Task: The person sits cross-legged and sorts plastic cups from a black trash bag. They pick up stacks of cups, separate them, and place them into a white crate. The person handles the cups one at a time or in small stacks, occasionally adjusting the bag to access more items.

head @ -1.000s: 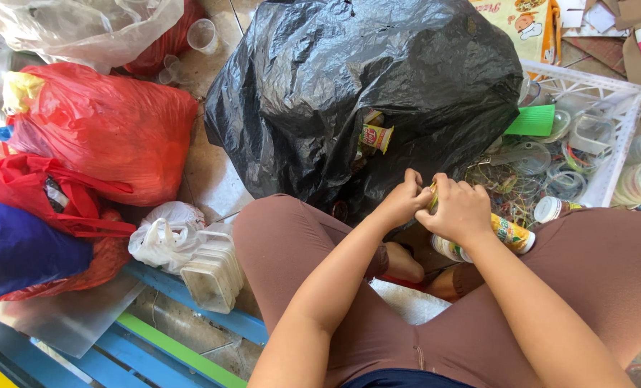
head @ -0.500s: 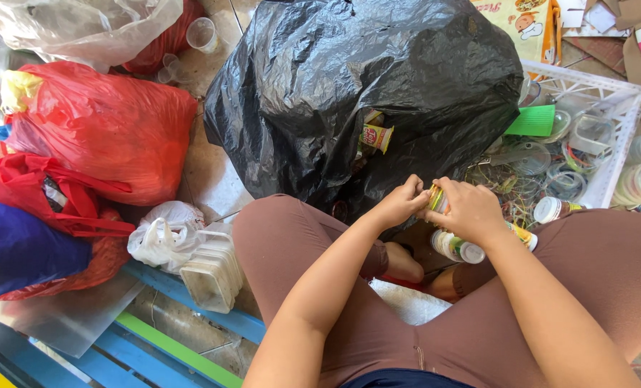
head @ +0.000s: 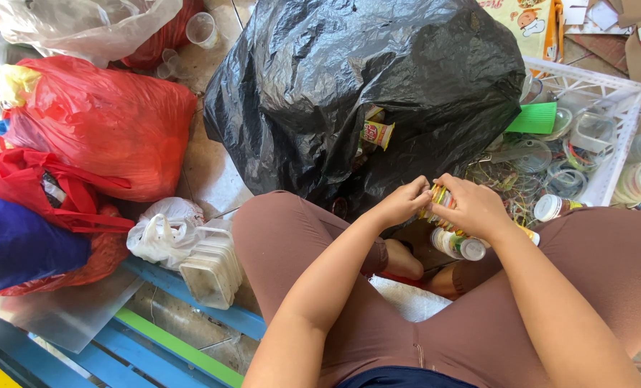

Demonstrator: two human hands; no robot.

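My right hand grips a small plastic bottle with a yellow and orange label, held in front of my knees. My left hand pinches the bottle's label at its near end. A second small clear bottle with a white cap lies just under my right hand, between my legs. A big black bin bag stands right behind both hands, torn open with a small carton showing in the hole.
A white plastic crate with lids, rings and a green card sits at the right. Red bags, a blue bag, a white bag and stacked clear tubs lie at the left. Blue and green planks run below.
My hands have lifted the labelled bottle up and slightly left, off the lower bottle, and my left fingers have closed on its label.
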